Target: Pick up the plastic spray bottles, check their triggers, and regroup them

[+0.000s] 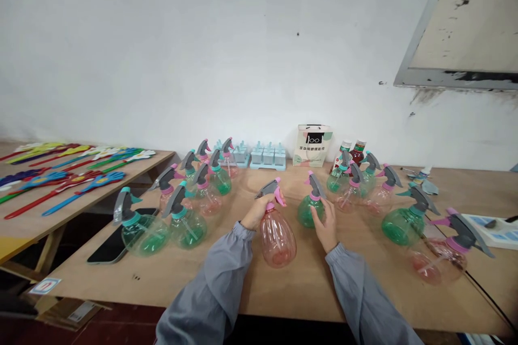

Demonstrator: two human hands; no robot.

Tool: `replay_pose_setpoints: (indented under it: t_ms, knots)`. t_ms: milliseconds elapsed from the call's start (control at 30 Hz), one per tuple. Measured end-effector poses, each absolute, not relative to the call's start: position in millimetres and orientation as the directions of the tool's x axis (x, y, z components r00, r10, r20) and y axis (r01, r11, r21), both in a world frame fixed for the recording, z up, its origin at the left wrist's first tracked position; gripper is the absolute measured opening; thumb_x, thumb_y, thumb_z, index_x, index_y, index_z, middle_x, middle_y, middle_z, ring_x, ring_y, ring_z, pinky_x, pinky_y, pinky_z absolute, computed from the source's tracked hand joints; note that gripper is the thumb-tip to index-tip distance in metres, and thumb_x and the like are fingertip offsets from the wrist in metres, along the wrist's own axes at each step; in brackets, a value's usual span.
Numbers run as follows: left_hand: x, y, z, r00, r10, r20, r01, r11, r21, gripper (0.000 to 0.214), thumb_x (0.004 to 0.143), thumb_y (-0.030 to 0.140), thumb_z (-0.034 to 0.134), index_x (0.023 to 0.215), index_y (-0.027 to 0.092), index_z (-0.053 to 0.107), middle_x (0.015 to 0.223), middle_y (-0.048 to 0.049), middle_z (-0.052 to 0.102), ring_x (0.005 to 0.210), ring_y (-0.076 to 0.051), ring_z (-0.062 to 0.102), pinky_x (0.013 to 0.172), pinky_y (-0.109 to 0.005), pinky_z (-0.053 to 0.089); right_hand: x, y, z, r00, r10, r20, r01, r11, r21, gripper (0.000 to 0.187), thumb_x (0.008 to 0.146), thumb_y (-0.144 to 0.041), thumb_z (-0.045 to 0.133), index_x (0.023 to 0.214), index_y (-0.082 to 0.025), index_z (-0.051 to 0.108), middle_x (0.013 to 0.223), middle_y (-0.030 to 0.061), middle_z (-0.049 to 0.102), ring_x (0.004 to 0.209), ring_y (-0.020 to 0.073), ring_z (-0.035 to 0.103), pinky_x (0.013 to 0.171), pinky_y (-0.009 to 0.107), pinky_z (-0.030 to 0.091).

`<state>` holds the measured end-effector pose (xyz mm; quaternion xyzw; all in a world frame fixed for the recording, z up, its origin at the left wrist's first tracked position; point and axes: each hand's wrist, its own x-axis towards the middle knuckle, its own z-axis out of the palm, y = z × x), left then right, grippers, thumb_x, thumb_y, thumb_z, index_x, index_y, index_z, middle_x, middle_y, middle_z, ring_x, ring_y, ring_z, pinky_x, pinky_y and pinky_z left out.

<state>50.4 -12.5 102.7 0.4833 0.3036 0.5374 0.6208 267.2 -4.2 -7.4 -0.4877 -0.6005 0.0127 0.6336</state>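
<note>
In the middle of the head view, my left hand (pixel 258 211) is wrapped around the neck and trigger of a clear pink spray bottle (pixel 279 240) with a grey and pink head. This bottle tilts slightly. To its right, my right hand (pixel 327 226) grips the side of a green spray bottle (pixel 307 211) with a pink collar, thumb in front. Part of that bottle is hidden by the fingers. Other spray bottles flank my hands, among them a green one (pixel 188 230) at left, another green one (pixel 402 225) at right and a pink one (pixel 435 264).
A dark phone (pixel 107 248) lies at the left of the wooden table (pixel 299 296). Blue popsicle molds (pixel 267 156), a paper bag (pixel 312 145) and red bottles (pixel 358 152) stand along the wall. Colourful flower-shaped pieces (pixel 87 188) cover the table at left.
</note>
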Motion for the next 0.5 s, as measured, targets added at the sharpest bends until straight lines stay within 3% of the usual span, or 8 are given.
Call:
replay_pose_setpoints:
  t_ms: [167, 333, 400, 500]
  knots:
    - [48.8, -6.9, 100.4, 0.177, 0.959, 0.222, -0.355, -0.148, 0.923, 0.022, 0.055, 0.023, 0.062, 0.075, 0.021, 0.069, 0.079, -0.0041, 0.073, 0.096, -0.023, 0.070, 0.080, -0.028, 0.055, 267.6, -3.0, -8.3, 0.276, 0.595, 0.755, 0.574, 0.528, -0.626, 0.037, 0.093, -0.048, 0.057, 0.119, -0.022, 0.062, 0.110, 0.0107, 0.062, 0.110, 0.0270, 0.059, 0.101, 0.049, 0.048]
    - [50.2, -8.8, 101.7, 0.152, 0.965, 0.214, -0.286, -0.164, 0.944, 0.007, 0.058, 0.027, 0.062, 0.060, 0.021, 0.061, 0.070, -0.0027, 0.069, 0.078, -0.019, 0.067, 0.076, -0.029, 0.054, 268.1, -1.7, -9.3, 0.282, 0.579, 0.765, 0.585, 0.528, -0.616, 0.038, 0.093, -0.049, 0.057, 0.118, -0.022, 0.062, 0.108, 0.0102, 0.062, 0.109, 0.0262, 0.060, 0.100, 0.048, 0.049]
    - [47.7, -9.2, 102.3, 0.108, 0.958, 0.266, -0.198, -0.242, 0.950, 0.008, 0.062, 0.028, 0.059, 0.059, 0.021, 0.060, 0.069, -0.0019, 0.068, 0.072, -0.017, 0.064, 0.075, -0.029, 0.053, 268.7, -1.4, -9.7, 0.282, 0.577, 0.767, 0.590, 0.526, -0.612, 0.039, 0.093, -0.050, 0.057, 0.118, -0.021, 0.063, 0.109, 0.0102, 0.062, 0.109, 0.0260, 0.060, 0.100, 0.048, 0.049]
    - [37.4, -6.9, 101.6, -0.012, 0.914, 0.404, 0.045, -0.404, 0.914, 0.014, 0.067, 0.025, 0.058, 0.076, 0.021, 0.068, 0.080, -0.0016, 0.071, 0.074, -0.017, 0.064, 0.076, -0.031, 0.052, 269.6, -1.4, -9.9, 0.278, 0.580, 0.766, 0.588, 0.528, -0.613, 0.039, 0.093, -0.049, 0.057, 0.119, -0.021, 0.063, 0.109, 0.0104, 0.063, 0.109, 0.0260, 0.060, 0.100, 0.048, 0.049]
